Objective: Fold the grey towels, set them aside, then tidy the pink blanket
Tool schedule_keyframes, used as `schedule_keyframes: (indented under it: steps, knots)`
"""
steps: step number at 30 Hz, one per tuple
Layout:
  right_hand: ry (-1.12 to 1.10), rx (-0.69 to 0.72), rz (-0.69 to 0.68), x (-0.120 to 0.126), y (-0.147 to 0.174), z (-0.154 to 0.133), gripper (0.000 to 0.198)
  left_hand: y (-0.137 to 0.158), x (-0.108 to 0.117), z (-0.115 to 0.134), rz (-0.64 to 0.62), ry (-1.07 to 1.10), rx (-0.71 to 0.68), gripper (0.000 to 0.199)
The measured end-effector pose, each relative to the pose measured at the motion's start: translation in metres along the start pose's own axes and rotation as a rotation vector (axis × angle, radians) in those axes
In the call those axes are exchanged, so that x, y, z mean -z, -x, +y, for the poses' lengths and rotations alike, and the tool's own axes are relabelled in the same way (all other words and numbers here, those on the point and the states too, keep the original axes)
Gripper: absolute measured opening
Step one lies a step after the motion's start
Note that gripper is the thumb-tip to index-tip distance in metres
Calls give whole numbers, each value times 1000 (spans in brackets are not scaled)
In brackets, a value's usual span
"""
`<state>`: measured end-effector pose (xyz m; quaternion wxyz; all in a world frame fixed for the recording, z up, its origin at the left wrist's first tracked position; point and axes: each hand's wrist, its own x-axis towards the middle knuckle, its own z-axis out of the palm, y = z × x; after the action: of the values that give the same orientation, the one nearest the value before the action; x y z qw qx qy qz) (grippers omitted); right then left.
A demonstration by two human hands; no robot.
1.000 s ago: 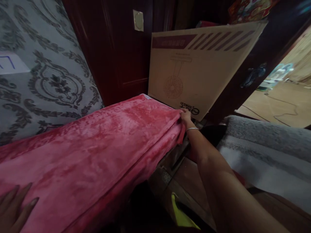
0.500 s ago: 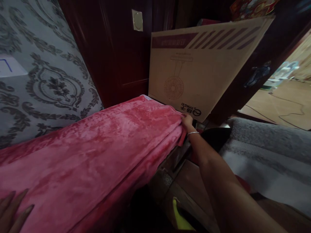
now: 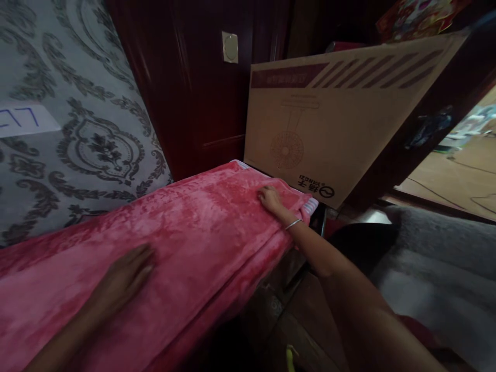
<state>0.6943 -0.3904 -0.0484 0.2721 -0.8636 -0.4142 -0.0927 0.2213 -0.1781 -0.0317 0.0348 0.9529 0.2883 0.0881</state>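
Note:
A pink plush blanket (image 3: 194,227) lies spread over a long, low piece of furniture, with its front side hanging down. Its far right corner shows a striped strip (image 3: 310,205). My left hand (image 3: 127,274) rests on the blanket's middle, palm down and fingers stretched out. Near the far end, my right hand (image 3: 271,199), with a silver bracelet at the wrist, lies on top of the blanket. The right fingers are slightly bent, and no fold of cloth shows between them.
A large cardboard box (image 3: 329,129) leans behind the blanket's far end. Patterned wallpaper (image 3: 101,150) and a dark red door (image 3: 194,88) border the left and back. Grey fabric (image 3: 445,263) lies at the right. Something yellow-green (image 3: 290,356) is low in front.
My right hand has left the blanket's far corner and moved left onto its top. My left hand has come forward and right across the blanket. The striped corner strip is now exposed.

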Motion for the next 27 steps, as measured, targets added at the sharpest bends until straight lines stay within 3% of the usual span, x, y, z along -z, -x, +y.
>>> schedule_keyframes:
  steps: [4,10,17,23,27]
  knots:
    - [44,-68,7,-10,-34,4,37,-62,-5,27,-69,-32,-77,61]
    - [35,-114,58,-23,-97,9,47,-119,-22,29,-95,-121,42,62]
    - [32,-118,-3,-52,-156,10,56,-121,-45,19,20,-67,68,61]
    - [66,-40,-74,-71,-179,10,52,-127,-30,11,-10,-240,259,67]
    - [126,-22,-116,-77,-181,6,37,-128,-17,-18,4,-328,345,62]
